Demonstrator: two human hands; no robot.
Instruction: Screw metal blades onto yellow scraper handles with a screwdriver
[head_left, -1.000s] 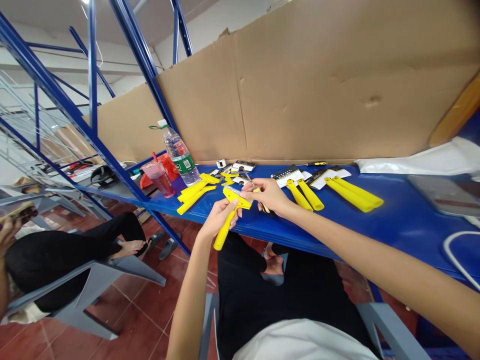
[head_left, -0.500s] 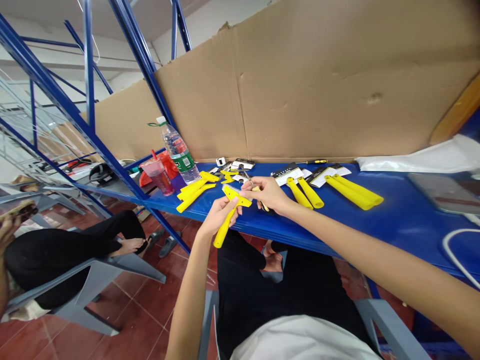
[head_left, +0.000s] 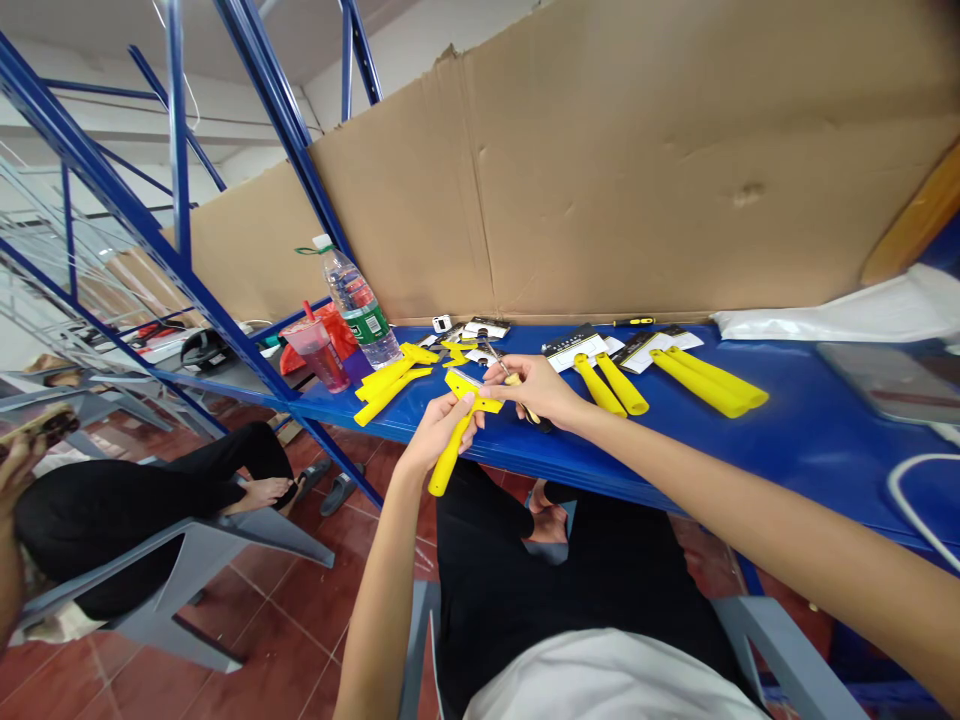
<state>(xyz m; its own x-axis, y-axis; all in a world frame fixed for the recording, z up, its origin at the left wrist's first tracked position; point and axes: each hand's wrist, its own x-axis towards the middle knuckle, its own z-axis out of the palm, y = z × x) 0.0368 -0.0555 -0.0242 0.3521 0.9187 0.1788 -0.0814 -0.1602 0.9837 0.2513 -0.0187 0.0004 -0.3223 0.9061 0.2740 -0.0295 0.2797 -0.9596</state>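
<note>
The yellow plastic T-shaped scraper (head_left: 469, 390) is up in the air at the near edge of the blue metal desk (head_left: 795, 450), between the two hands, its handle slanting down toward the lap. At the left, the clear plastic bottle with a green label (head_left: 367, 322) stands near two long yellow plastic pieces (head_left: 391, 395); elbow and wrist movements there are best small. The left hand (head_left: 439, 430) is closed around the scraper's neck, thumb on the face, fingers behind. That is a sound hold: a firm neck grip should stop the head twisting. The right hand (head_left: 541, 388) is curled, with thumb and fingertips appearing to touch the head's right end, while the same fingers carry a slim metal-shafted tool with a yellow-and-black handle (head_left: 513, 380). Its shaft points up and away, which seems sensible while fingertips work the head. Fingers are better off the pale strip along the top edge, which may be sharp. Further right, the black-and-white printed cards (head_left: 568, 348) and four yellow plastic tube-shaped handles (head_left: 694, 383) lie apart from the work.
</note>
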